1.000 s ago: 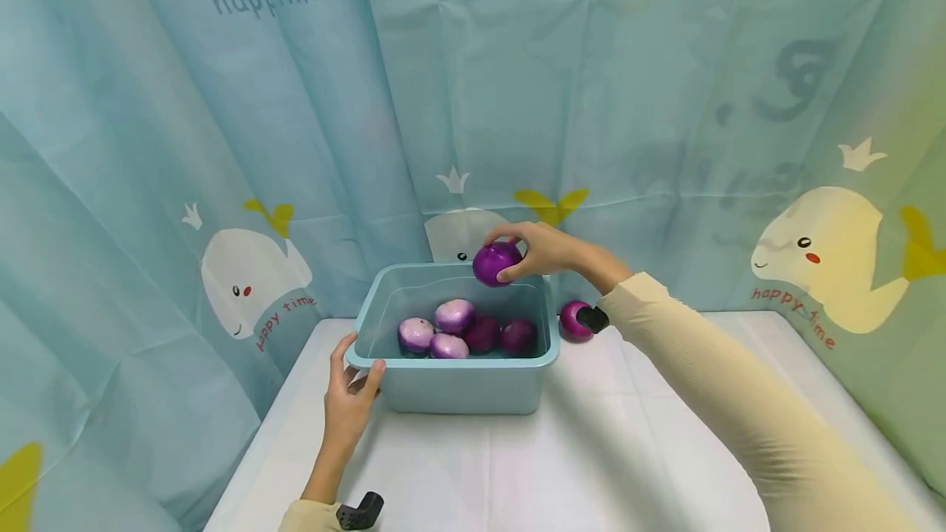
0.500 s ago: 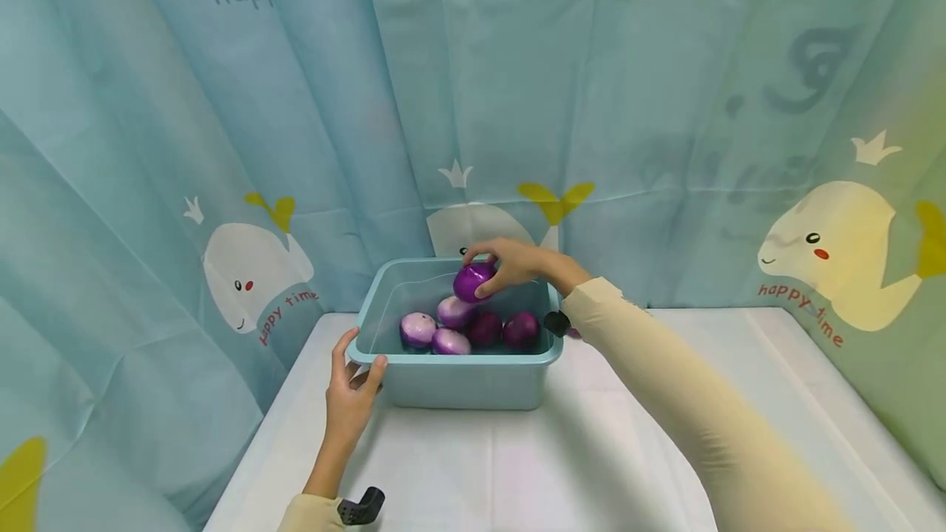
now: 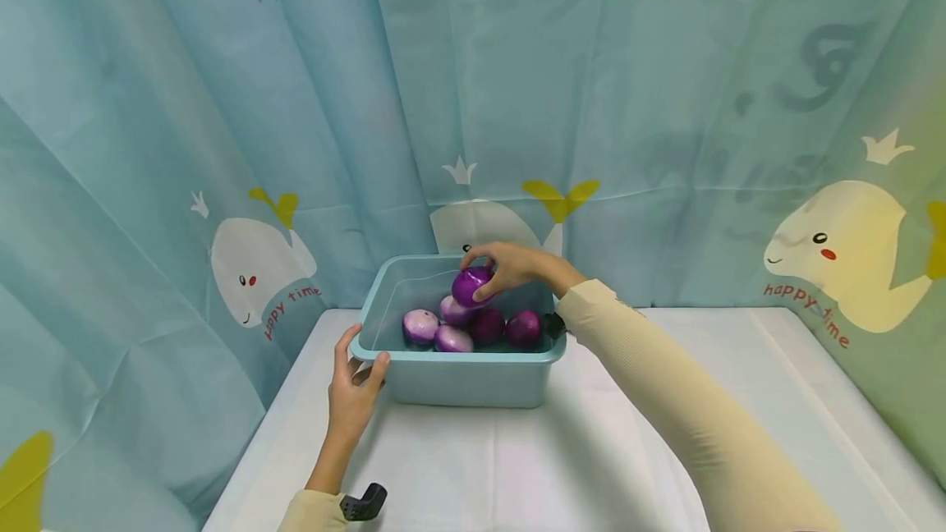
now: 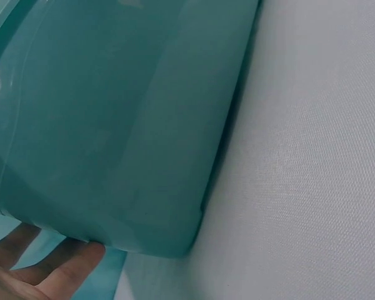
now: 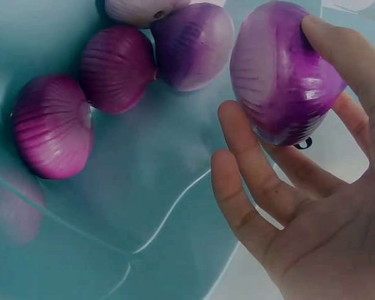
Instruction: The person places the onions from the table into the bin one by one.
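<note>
My right hand [image 3: 510, 265] holds a glossy purple onion [image 3: 471, 287] between thumb and fingers, inside the back part of the light blue plastic bin [image 3: 469, 378]. The right wrist view shows the thumb on one side of the held onion [image 5: 287, 75] and fingers on the other. Below it in the bin lie several more onions, pale purple ones [image 3: 420, 326] on the left and dark purple ones [image 3: 523, 328] on the right. My left hand [image 3: 353, 392] grips the bin's front left corner, thumb at the front and fingertips against the side wall in the left wrist view.
The bin stands on a white cloth-covered table [image 3: 621, 433]. A blue curtain [image 3: 650, 121] printed with whales hangs close behind and along both sides. In the right wrist view, another onion [image 5: 19, 206] shows dimly through the bin's wall.
My right hand has carried the onion left and down, from above the back rim to just over the onions in the bin. My left hand has kept its grip on the corner.
</note>
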### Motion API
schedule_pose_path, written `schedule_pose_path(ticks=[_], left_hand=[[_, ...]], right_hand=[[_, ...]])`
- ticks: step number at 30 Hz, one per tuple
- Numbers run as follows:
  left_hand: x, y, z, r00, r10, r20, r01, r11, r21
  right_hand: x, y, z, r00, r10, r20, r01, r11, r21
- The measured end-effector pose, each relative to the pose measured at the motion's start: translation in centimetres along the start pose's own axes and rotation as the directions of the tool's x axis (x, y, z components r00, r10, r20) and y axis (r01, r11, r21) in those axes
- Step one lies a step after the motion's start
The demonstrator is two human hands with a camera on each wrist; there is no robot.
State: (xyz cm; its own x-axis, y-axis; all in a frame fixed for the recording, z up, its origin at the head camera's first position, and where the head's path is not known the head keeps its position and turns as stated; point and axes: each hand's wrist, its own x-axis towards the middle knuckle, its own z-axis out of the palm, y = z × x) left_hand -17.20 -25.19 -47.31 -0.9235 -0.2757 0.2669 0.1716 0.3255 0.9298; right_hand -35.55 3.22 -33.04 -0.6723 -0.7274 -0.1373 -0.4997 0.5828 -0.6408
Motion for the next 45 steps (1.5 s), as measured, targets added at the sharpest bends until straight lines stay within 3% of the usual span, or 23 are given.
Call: schedule_pose_path(ticks=[8,16,27,34,39,45], left_hand=[[0.1,0.1,0.0,1.0,0.001,0.0,-0.001,1.0,-0.004],[0.1,0.1,0.1,1.0,0.0,0.003,0.0,1.0,0.0],[0.0,0.1,0.2,1.0,0.005,-0.003,-0.005,1.0,-0.006],[-0.2,0.2,0.1,1.0,-0.004,-0.001,0.004,1.0,-0.003],[-0.2,0.3,0.1,1.0,-0.008,-0.001,0.008,1.0,-0.001],[-0.2,0.3,0.0,1.0,-0.012,-0.004,0.012,1.0,0.002]], right_hand=[[-0.2,-0.2,-0.1,1.0,-0.003,0.006,0.004,0.996,-0.089],[-0.5,-0.8,-0.4,1.0,-0.008,-0.007,0.008,0.996,-0.093],[-2.2,-0.3,-2.1,0.991,-0.117,-0.059,0.113,0.992,-0.064],[-4.7,0.8,-3.4,0.983,-0.128,-0.133,0.12,0.991,-0.067],[-7.4,1.8,-4.2,0.972,-0.156,-0.174,0.146,0.987,-0.069],[-11.0,3.9,-4.8,0.965,-0.14,-0.22,0.123,0.988,-0.089]])
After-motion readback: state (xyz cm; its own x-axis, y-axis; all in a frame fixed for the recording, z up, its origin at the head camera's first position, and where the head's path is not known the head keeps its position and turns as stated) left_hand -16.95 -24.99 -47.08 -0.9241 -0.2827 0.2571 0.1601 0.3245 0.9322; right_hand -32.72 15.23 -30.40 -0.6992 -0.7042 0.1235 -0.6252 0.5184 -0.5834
